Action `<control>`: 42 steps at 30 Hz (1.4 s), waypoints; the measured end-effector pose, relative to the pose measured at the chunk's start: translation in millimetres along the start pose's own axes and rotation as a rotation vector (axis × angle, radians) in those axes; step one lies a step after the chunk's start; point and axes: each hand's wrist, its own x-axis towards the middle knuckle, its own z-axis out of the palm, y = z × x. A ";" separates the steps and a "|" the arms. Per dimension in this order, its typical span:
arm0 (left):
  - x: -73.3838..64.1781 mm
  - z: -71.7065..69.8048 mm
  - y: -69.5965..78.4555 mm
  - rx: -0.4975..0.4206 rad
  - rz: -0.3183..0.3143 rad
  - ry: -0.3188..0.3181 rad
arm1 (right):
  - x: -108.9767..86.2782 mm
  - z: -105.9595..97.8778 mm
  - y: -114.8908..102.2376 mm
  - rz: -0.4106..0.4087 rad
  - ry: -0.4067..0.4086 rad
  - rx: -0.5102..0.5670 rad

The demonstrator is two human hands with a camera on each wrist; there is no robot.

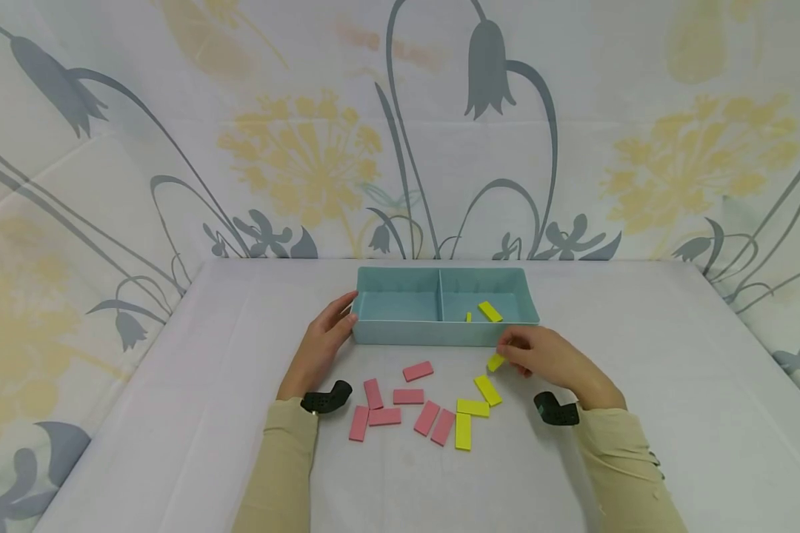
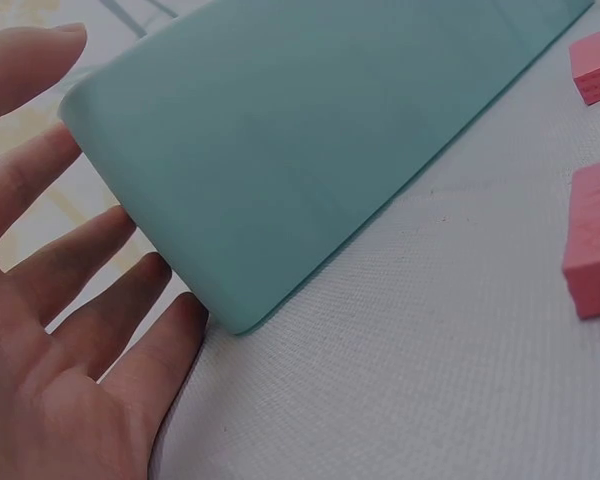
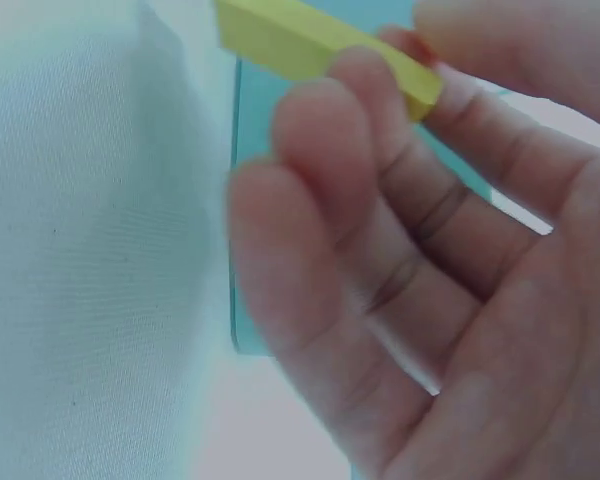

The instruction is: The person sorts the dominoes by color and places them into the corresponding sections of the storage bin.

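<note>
My right hand (image 1: 540, 357) pinches a yellow block (image 3: 305, 45) between thumb and fingers, just in front of the box's near wall. The box (image 1: 400, 332) is teal, with a divider (image 1: 440, 295) making two compartments. In its right compartment lie two yellow blocks, one flat (image 1: 490, 312) and one mostly hidden by the near wall (image 1: 469, 317). At the box's left end rests my left hand (image 1: 318, 344), fingertips touching the end wall, its thumb by the rim. More yellow blocks (image 1: 473, 408) lie on the table below my right hand.
Several pink blocks (image 1: 408, 397) are scattered on the white cloth between my forearms, left of the yellow ones. Behind the table (image 1: 613, 311) hangs a flower-patterned cloth (image 1: 427, 148), with more of it along both sides.
</note>
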 end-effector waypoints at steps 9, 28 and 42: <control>-1.8 0.8 9.9 -0.033 -0.017 -0.007 | 0.0 -4.4 -5.6 -0.026 0.134 0.044; -10.3 1.7 27.1 -0.001 -0.018 -0.013 | -0.6 -5.4 -7.3 -0.051 0.419 0.125; -9.6 2.5 27.5 0.031 -0.031 -0.003 | 5.3 2.7 -4.1 -0.047 0.544 0.132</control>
